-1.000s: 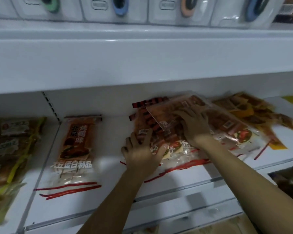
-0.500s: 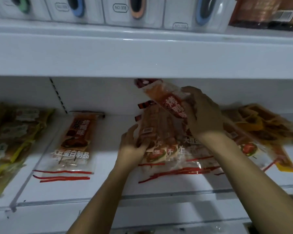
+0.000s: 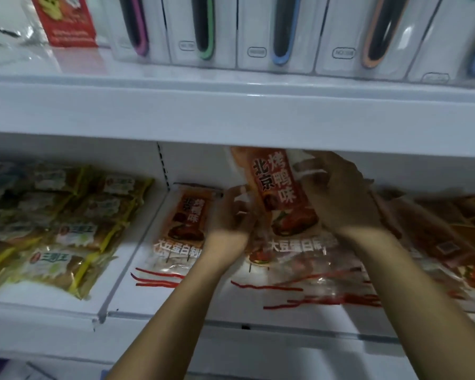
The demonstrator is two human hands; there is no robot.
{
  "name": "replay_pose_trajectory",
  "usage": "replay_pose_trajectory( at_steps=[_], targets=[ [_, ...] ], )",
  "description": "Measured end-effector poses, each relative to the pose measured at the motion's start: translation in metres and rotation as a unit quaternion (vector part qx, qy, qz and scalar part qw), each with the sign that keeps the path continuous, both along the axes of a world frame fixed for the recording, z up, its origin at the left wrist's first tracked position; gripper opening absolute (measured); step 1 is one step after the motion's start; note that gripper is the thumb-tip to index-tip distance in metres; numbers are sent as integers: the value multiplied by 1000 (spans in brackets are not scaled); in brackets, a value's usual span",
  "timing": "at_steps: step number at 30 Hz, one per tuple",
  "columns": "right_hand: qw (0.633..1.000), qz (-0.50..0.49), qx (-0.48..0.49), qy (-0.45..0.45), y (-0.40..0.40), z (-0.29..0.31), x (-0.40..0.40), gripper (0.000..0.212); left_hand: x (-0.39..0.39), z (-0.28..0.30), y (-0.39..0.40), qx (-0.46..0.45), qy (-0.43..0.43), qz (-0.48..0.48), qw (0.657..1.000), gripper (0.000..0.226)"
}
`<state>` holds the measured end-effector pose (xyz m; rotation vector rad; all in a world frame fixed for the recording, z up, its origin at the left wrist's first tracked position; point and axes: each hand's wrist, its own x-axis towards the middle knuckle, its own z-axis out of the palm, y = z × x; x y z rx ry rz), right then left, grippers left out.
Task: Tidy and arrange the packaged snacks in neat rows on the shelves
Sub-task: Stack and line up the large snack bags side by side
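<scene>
An orange snack packet [image 3: 279, 187] with large Chinese lettering is lifted and tilted above a loose pile of similar packets [image 3: 313, 270] on the white shelf [image 3: 176, 316]. My right hand [image 3: 337, 196] grips its right side, and my left hand [image 3: 231, 215] holds its lower left edge. One more orange packet [image 3: 184, 229] lies flat on the shelf just left of my left hand. The packet's top edge is hidden behind the upper shelf's front.
Yellow-edged snack packs [image 3: 66, 231] lie in rows left of a clear divider [image 3: 132, 259]. More orange and yellow packets [image 3: 455, 231] are heaped at the right. The upper shelf [image 3: 231, 111] overhangs closely and carries white boxes [image 3: 280, 31] and a red card [image 3: 63, 20].
Both hands went from resting on the pile to lifting one orange packet up and turning its front toward me. The view has shifted right and closer.
</scene>
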<state>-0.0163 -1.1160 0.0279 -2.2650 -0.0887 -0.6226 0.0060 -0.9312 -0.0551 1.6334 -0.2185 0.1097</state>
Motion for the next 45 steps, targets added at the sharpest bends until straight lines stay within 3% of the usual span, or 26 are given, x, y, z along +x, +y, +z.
replay_pose_trajectory(
  at_steps=[5,7,9,12,14,16,19,23,27,32,35,37,39,42,45],
  targets=[
    [977,57,125,164,17,-17,13,66,18,6,40,78,5,42,996,37],
    [966,53,126,219,29,-35,18,68,24,5,52,162,5,35,986,38],
    [967,38,112,226,39,-57,27,57,29,3,63,304,-23,19,952,35],
    [979,-12,24,201,50,-85,40,45,41,-12,76,490,-56,-12,870,40],
    [979,-23,-17,200,53,-99,43,40,48,-21,83,540,-37,-29,840,46],
    [977,-30,-14,209,59,-107,42,48,52,-27,91,552,-21,-54,832,49],
    [979,-44,-30,199,65,-113,42,44,54,-36,98,562,-45,-55,824,48],
    [975,-100,-58,192,71,-121,41,73,52,-43,100,543,-36,-38,838,45],
    [961,-128,-140,200,77,-124,33,60,52,-46,105,534,-35,-27,844,44],
    [959,-147,-150,190,53,-110,21,37,51,-48,114,533,-45,-23,844,46],
    [937,-181,-229,193,25,-105,18,49,51,-51,118,534,-56,-14,844,46],
    [926,-182,-214,252,15,-104,17,70,49,-48,112,533,-70,-10,843,47],
    [928,-176,-184,271,13,-102,20,78,46,-43,104,531,-69,-22,844,48],
    [936,-159,-150,277,9,-100,24,76,48,-36,96,546,-38,-35,836,50],
    [945,-167,-50,275,-1,-97,24,68,51,-31,95,529,-55,-20,846,47]
  ],
)
